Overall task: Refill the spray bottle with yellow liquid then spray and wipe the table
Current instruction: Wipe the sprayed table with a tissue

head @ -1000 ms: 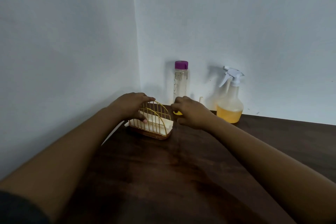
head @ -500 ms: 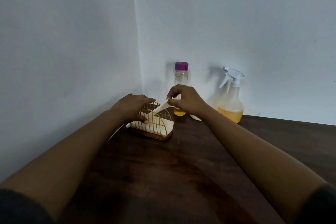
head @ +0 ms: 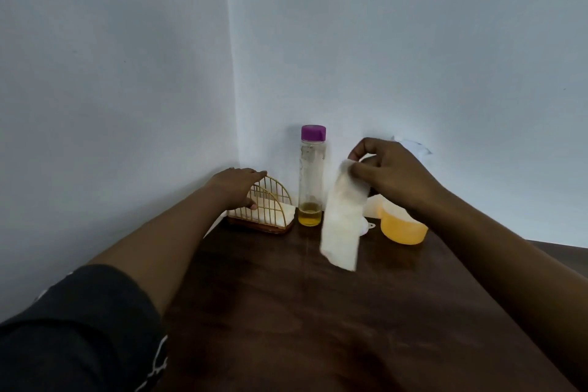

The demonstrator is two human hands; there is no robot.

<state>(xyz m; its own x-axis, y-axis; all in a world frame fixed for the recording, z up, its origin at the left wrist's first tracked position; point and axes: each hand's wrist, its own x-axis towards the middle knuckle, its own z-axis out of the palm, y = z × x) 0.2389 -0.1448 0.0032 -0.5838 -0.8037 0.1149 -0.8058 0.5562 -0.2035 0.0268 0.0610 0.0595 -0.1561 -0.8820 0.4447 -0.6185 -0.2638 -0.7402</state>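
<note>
My right hand (head: 391,175) pinches the top corner of a white napkin (head: 342,219), which hangs free above the dark wooden table (head: 286,312). My left hand (head: 234,186) rests on top of the gold wire napkin holder (head: 267,208), thumb against its front; more napkins lie inside it. The spray bottle (head: 404,227), with yellow liquid in its base, stands against the back wall and is mostly hidden behind my right hand and wrist. A clear bottle with a purple cap (head: 311,175) stands between holder and spray bottle, a little yellow liquid at its bottom.
A small white funnel (head: 366,227) lies on the table behind the hanging napkin. Walls meet in a corner just behind the holder. The table's left edge runs along the left wall.
My right hand has pulled a napkin out of the holder and lifted it up and to the right. The left hand stays on the holder.
</note>
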